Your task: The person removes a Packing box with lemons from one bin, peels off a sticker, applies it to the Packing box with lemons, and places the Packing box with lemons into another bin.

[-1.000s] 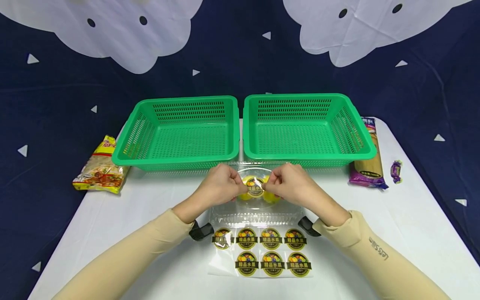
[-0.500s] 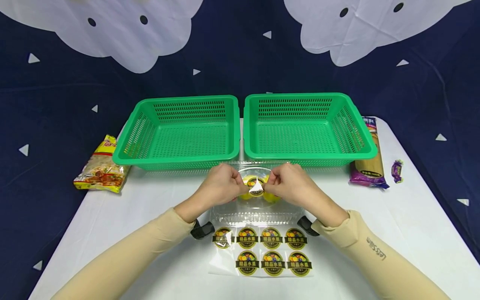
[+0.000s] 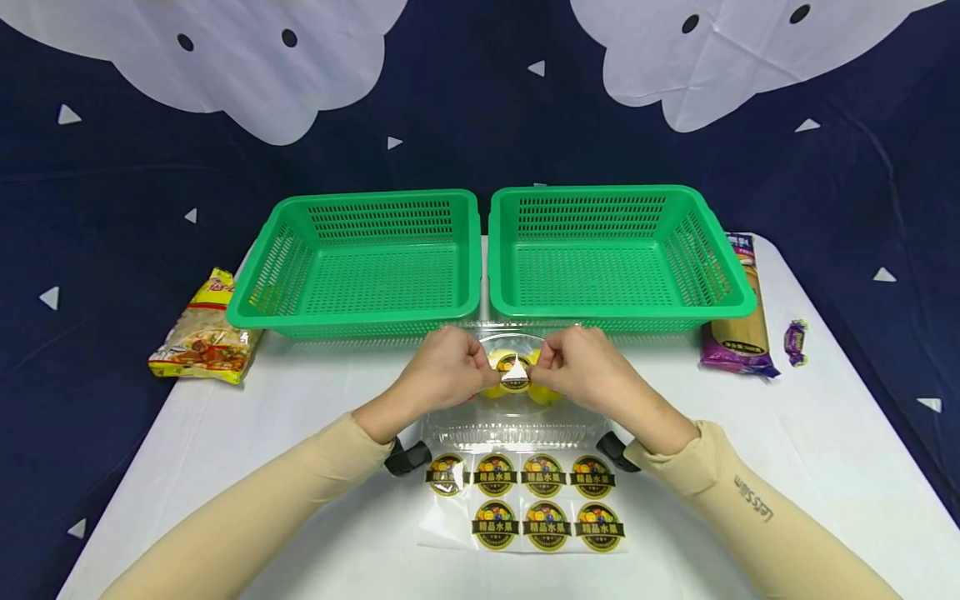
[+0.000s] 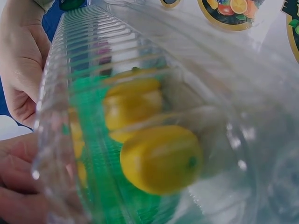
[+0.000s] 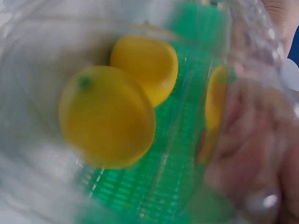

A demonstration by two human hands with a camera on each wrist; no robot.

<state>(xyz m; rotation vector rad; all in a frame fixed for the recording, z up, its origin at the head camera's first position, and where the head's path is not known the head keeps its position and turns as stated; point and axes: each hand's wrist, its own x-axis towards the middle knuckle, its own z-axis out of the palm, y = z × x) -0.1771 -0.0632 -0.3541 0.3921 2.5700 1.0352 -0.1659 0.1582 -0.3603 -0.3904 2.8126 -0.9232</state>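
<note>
In the head view, my left hand [image 3: 450, 371] and right hand [image 3: 581, 368] face each other over a clear plastic box [image 3: 517, 436]. Between them is a round black-and-gold fruit sticker [image 3: 514, 383], its left and right edges pinched by the thumbs and fingers. It lies over the middle of the round lid area, with white glare across its face. Inside the box, yellow lemons [image 4: 161, 159] show through the ribbed wall in the left wrist view. The right wrist view has the lemons [image 5: 107, 116] too, with fingers blurred behind the plastic.
Two green baskets [image 3: 352, 321] [image 3: 622, 313] stand side by side behind the box. In front lies a sticker sheet [image 3: 444, 525] with several round labels. A yellow food bag [image 3: 206, 333] is at left; a noodle pack [image 3: 738, 333] and purple candy [image 3: 795, 342] are at right.
Both hands keep their pinch over the box with barely any movement. The sticker's glare has grown, covering lettering that was readable one second ago. The head view has shifted slightly.
</note>
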